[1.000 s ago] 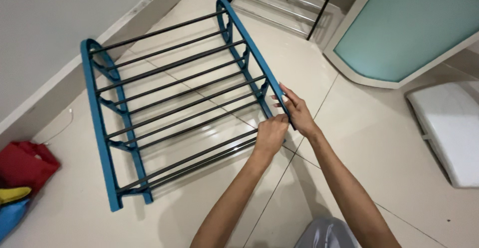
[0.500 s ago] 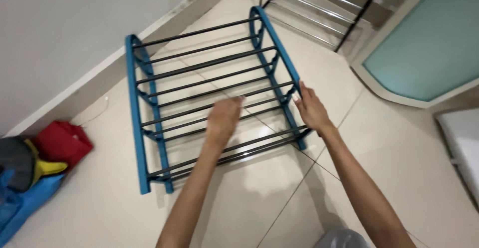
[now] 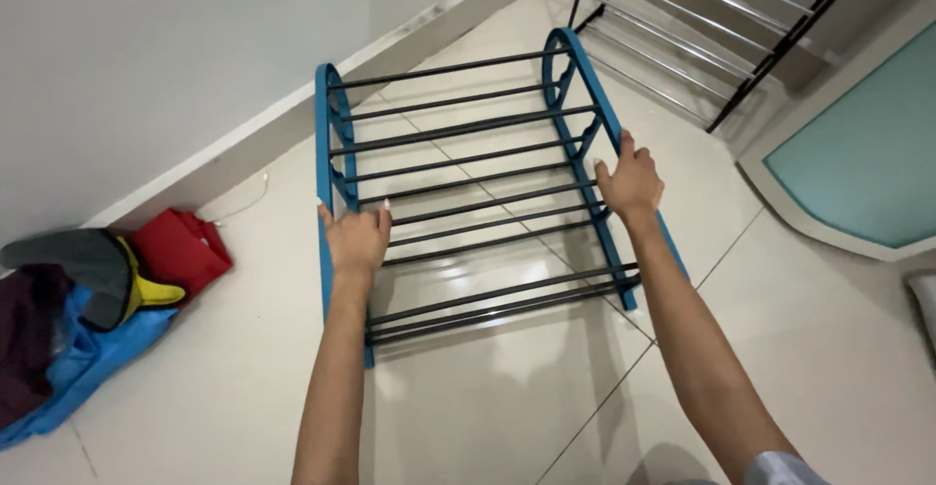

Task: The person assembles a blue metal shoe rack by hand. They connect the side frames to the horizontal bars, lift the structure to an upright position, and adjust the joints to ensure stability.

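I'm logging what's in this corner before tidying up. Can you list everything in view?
rack: one, blue side frames with dark rods, on the floor by the wall.
second rack: one, black frame with silvery rods, top right.
bags: a pile, red, blue, yellow, grey and dark purple, lower left against the wall.
cord: one, white, on the floor beside the baseboard.
panel: one, teal with a white border, right edge.
floor: cream tiles.
left hand: on the rack's left side frame.
right hand: on the rack's right side frame.
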